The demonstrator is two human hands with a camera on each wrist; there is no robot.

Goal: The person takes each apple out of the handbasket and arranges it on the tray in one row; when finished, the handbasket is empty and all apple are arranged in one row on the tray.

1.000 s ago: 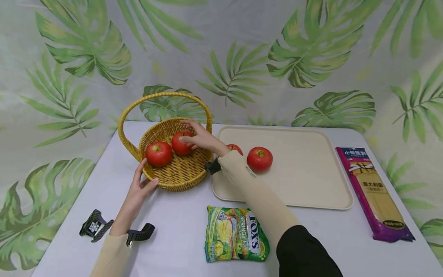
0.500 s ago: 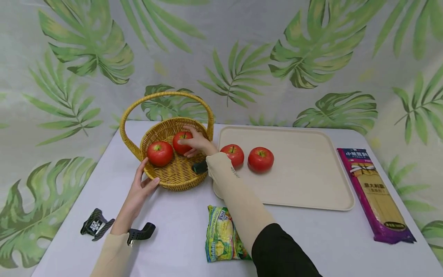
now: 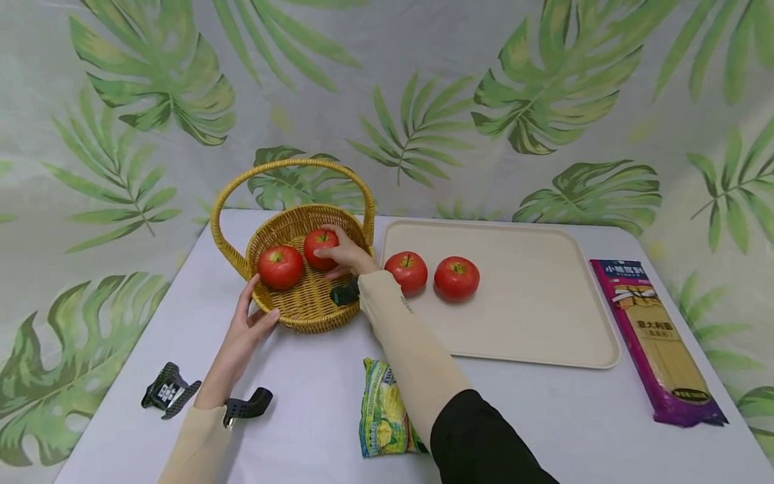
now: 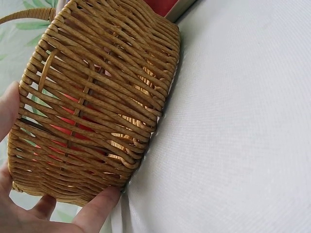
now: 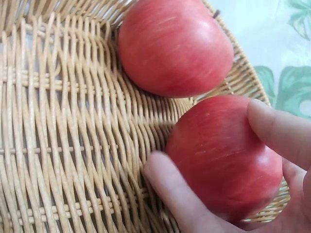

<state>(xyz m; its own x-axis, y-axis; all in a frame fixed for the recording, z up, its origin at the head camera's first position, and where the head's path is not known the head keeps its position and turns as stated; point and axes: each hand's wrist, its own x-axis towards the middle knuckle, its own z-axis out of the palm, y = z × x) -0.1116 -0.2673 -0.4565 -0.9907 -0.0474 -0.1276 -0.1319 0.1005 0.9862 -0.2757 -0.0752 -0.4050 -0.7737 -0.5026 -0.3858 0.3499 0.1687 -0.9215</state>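
Observation:
A yellow wicker basket point(image 3: 308, 310) with a tall hoop handle stands at the back left of the table. My left hand point(image 3: 242, 333) holds its near left side, the thumb at the rim and fingers against the woven wall point(image 4: 97, 102). Inside the basket, my right hand point(image 3: 347, 257) grips a red apple point(image 5: 218, 155), thumb and fingers set on opposite sides of it. A second red apple point(image 3: 281, 267) lies to its left in the basket, close beside it in the right wrist view.
Right of the basket, a beige tray point(image 3: 532, 302) bears two red apples point(image 3: 457, 278). A green-yellow bag point(image 3: 383, 410) lies in front, partly under the right sleeve. A purple spaghetti pack point(image 3: 659, 343) lies far right; a black strap-like device point(image 3: 169, 390), far left.
The right wrist and forearm have swung left, uncovering one apple on the tray and covering more of the green-yellow bag. The left hand stays on the basket.

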